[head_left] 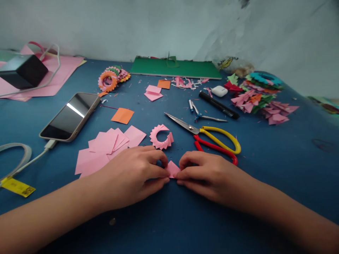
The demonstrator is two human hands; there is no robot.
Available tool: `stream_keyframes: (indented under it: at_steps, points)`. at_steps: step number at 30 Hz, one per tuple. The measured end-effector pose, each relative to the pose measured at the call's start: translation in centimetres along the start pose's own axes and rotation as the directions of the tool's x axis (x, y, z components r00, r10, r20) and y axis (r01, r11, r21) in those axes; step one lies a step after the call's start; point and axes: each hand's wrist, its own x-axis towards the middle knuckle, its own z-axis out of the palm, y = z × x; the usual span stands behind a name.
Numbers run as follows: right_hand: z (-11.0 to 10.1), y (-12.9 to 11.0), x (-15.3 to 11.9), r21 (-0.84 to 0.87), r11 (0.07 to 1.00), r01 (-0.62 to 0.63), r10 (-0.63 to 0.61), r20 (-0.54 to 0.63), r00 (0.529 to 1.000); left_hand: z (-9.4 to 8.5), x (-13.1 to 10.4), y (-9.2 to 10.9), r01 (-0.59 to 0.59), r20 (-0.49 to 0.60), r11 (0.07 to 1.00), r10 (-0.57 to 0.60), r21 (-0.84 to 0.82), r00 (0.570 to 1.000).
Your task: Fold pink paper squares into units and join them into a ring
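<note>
Between my two hands a small piece of pink paper is folded to a point at the top. My left hand pinches its left side, and my right hand pinches its right side. Just beyond lies a ring of folded pink paper with a gap on its right. A fan of pink paper squares is spread beside and partly under my left hand. Scissors with one yellow and one red handle lie beyond my right hand, blades pointing up and left.
A phone with a cable rests at left, near a black box. Orange paper, a compass, a black marker and a white case lie farther back. Folded-paper pieces are heaped at right, before a green board.
</note>
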Motion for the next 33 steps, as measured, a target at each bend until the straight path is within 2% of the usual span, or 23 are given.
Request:
stream_keyframes:
  at_steps: [7, 11, 14, 19, 24, 29, 33]
  points:
    - [0.1, -0.5, 0.2, 0.13, 0.984, -0.121, 0.128, -0.049, 0.991, 0.6, 0.5, 0.0, 0.093, -0.047, 0.973, -0.105, -0.212, 0.993]
    - [0.2, -0.6, 0.3, 0.193, 0.958, -0.212, 0.22, -0.021, 0.975, 0.4, 0.7, 0.2, 0.158, 0.012, 0.949, -0.161, -0.272, 0.987]
    - [0.1, -0.7, 0.5, 0.171, 0.961, -0.216, 0.219, 0.002, 0.976, 0.2, 0.8, 0.4, 0.202, 0.045, 0.942, -0.198, -0.268, 0.979]
    - [0.2, -0.7, 0.5, 0.073, 0.973, -0.221, 0.221, 0.018, 0.975, 0.1, 0.8, 0.4, 0.207, 0.049, 0.937, -0.202, -0.28, 0.978]
    - [0.6, -0.8, 0.5, 0.064, 0.972, -0.227, 0.23, -0.05, 0.972, 0.1, 0.9, 0.5, 0.283, 0.058, 0.917, -0.278, -0.28, 0.959]
    - [1.1, -0.7, 0.8, 0.055, 0.973, -0.225, 0.23, -0.123, 0.965, 0.4, 1.1, 0.4, 0.264, 0.002, 0.937, -0.271, -0.23, 0.963]
    - [1.1, -0.7, 0.9, 0.051, 0.966, -0.252, 0.257, -0.153, 0.954, 0.4, 1.4, 0.2, 0.266, 0.022, 0.944, -0.267, -0.194, 0.964]
